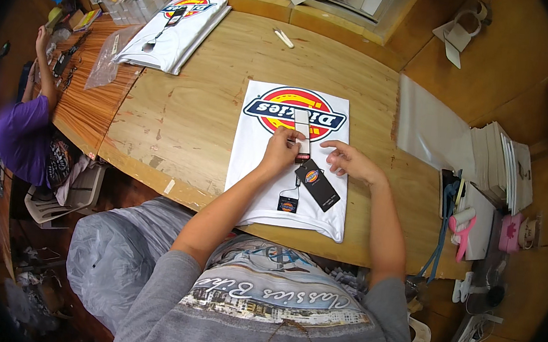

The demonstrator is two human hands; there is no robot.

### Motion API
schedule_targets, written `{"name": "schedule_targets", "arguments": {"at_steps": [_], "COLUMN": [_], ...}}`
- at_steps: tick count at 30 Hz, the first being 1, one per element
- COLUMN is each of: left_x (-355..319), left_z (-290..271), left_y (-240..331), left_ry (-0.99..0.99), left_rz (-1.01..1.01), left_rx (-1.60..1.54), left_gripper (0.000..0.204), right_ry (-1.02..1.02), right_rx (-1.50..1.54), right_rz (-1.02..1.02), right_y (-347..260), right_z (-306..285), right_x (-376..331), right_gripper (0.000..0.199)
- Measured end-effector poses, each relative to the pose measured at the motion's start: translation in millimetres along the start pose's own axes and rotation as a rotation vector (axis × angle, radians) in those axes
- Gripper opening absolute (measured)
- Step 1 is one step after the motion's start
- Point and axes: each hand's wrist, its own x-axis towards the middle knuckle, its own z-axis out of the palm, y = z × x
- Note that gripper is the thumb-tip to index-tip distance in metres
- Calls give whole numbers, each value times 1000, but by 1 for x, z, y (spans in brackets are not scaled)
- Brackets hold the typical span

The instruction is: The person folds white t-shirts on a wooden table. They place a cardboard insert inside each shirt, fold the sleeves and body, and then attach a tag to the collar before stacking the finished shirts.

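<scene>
A folded white T-shirt [257, 169] lies on the table in front of me, with a red, yellow and navy logo across its far part. My left hand [281, 150] rests over it, thumb and fingers pinched on a narrow white strip tag [302, 124] with a dark end. Just right of that, my right hand [352, 163] hovers with fingers apart and nothing visible in them. Between the hands and slightly nearer me lies a black hang tag [317, 186], tilted on the shirt. A black cord runs down to a small dark neck label [288, 205] by the collar.
A stack of folded white T-shirts [168, 39] sits at the far left. Small white sticks [283, 37] lie near the back edge. Right are clear plastic sheets [429, 130], paper stacks [489, 159] and a pink-and-white tag gun [461, 230]. A person in purple [24, 130] works at left.
</scene>
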Motion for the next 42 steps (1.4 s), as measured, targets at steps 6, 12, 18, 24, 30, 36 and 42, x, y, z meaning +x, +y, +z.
{"name": "schedule_targets", "arguments": {"at_steps": [6, 12, 18, 24, 30, 36, 42], "left_x": [-3, -16, -17, -14, -10, -15, -9], "left_z": [-2, -23, -25, -26, -18, -16, -13], "left_y": [1, 32, 21, 34, 21, 27, 12], "left_ry": [94, 162, 51, -20, -3, 73, 162], "left_rz": [3, -177, -310, -491, -535, -357, -353], "left_rx": [-349, -713, -756, -725, -762, -598, -557], "left_gripper": [43, 73, 21, 30, 36, 51, 49], "right_ry": [236, 220, -120, -129, 462, 512, 596], "right_rx": [-173, 45, 365, 818, -90, -272, 7], "right_rz": [-401, -167, -100, -228, -526, -470, -288], "right_y": [25, 9, -23, -11, 16, -2, 17], "right_z": [40, 34, 9, 12, 44, 79, 63], "right_x": [7, -13, -25, 0, 21, 13, 26], "right_gripper": [41, 32, 35, 39, 61, 47, 19]}}
